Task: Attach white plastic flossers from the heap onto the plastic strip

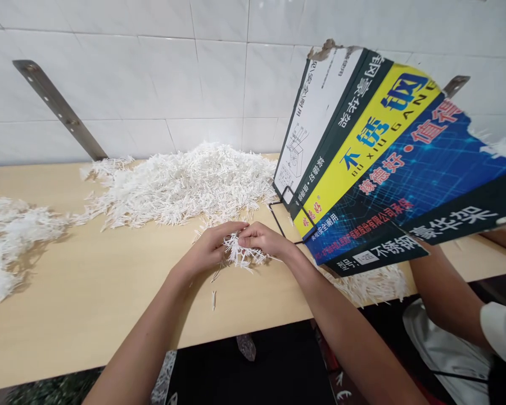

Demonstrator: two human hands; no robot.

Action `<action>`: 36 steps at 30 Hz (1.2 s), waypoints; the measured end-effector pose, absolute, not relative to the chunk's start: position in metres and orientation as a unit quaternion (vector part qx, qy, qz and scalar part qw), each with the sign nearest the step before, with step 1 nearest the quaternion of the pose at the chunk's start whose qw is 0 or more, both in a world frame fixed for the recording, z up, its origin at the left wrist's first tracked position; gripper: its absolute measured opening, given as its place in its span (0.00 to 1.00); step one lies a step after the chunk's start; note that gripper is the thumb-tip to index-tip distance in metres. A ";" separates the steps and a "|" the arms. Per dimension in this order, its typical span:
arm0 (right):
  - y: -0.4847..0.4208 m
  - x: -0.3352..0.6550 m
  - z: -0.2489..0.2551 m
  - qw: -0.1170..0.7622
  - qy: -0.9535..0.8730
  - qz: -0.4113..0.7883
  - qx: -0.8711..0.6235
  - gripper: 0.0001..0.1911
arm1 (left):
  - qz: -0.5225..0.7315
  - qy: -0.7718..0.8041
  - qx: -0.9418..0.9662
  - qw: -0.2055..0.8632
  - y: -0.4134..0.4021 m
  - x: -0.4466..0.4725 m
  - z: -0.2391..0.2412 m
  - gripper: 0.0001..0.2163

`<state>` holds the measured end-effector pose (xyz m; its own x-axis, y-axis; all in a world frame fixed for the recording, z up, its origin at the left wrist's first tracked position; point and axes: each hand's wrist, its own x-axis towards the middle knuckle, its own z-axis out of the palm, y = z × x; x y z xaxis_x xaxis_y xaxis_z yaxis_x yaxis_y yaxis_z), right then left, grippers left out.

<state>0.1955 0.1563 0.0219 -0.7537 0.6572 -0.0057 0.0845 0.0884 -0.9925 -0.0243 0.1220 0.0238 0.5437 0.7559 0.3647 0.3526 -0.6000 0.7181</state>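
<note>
Near the front edge of the bench (109, 320), around the middle of its length, both hands are on a small clump of white sticks (247, 256). The right hand (267, 239) has its fingers curled in and its thumb pressed onto the clump, so that one's got hold of it. The left hand (206, 244) is half curled round the left side; its fingertips are partly hidden, so I can't tell how firmly it grips. Can't tell if the clump touches the bench either.

A couple of loose sticks (213, 300) lie between the clump and the front edge. Behind the hands, a big heap (194, 183) of the same stuff runs along the back edge, and another pile (17, 242) sits at the left end. Just right of the hands, a torn printed cardboard sheet (375, 163) leans in a black wire stand (278, 219). Past it, more sticks (375, 284) lie by the front edge, near another person's arm (442, 295).
</note>
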 end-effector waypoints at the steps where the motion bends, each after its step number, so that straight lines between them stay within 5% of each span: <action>1: 0.156 0.196 0.022 0.229 -0.696 0.626 -0.266 0.27 | 0.333 0.346 0.827 0.294 0.122 -0.024 0.024 0.31; 7: 0.157 0.199 0.025 0.235 -0.691 0.630 -0.265 0.30 | 0.380 0.447 0.773 0.243 0.121 -0.029 0.027 0.12; 11: 0.160 0.203 0.023 0.218 -0.704 0.629 -0.249 0.31 | 0.382 0.469 0.764 0.225 0.123 -0.051 0.029 0.12; 17: 0.163 0.211 0.019 0.236 -0.673 0.651 -0.259 0.31 | 0.610 0.617 0.495 0.037 0.133 -0.098 0.027 0.11; 19: 0.165 0.207 0.020 0.248 -0.674 0.640 -0.272 0.31 | 0.589 0.583 0.556 0.072 0.134 -0.086 0.025 0.13; 23: 0.165 0.201 0.020 0.258 -0.680 0.626 -0.281 0.28 | 0.537 0.437 0.701 0.169 0.130 -0.033 0.027 0.34; 29: 0.161 0.199 0.021 0.257 -0.694 0.611 -0.281 0.29 | 0.387 0.422 0.772 0.274 0.113 -0.014 0.039 0.18; 36: 0.161 0.199 0.017 0.246 -0.691 0.621 -0.277 0.30 | 0.304 0.456 0.784 0.290 0.117 -0.023 0.038 0.23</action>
<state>0.1992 0.1613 0.0172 -0.7260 0.6877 -0.0046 0.0772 0.0748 -0.9942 -0.0231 0.1169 0.0383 0.3981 0.8923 0.2128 0.5397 -0.4154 0.7322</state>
